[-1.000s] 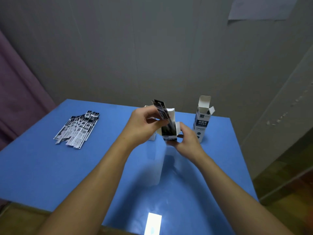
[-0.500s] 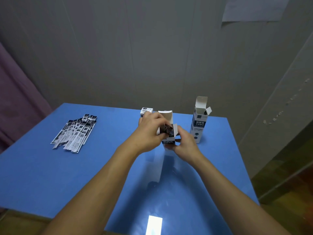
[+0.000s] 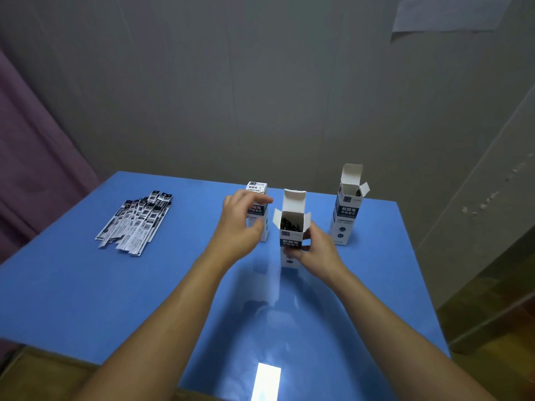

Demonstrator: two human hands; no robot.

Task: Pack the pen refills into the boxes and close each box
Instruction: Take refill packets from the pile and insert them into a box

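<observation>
An open white and dark blue box [image 3: 291,224] stands upright on the blue table [image 3: 86,285], its top flaps up and dark refills showing inside. My right hand [image 3: 314,250] grips this box low on its right side. My left hand [image 3: 240,224] hovers just left of the box with relaxed fingers and holds nothing. Behind the left hand stands a closed box [image 3: 257,190]. A second open box [image 3: 348,206] stands to the right. Several packaged pen refills [image 3: 136,222] lie in a loose pile at the table's left.
A grey wall rises close behind the table's far edge. A purple curtain [image 3: 34,157] hangs at the left. The table's right edge drops to a wooden floor [image 3: 492,299]. A bright light reflection [image 3: 266,383] lies near the front edge.
My left hand pushed the held refills down into the middle box, then let go and drew back to the left. The right hand kept hold of the box.
</observation>
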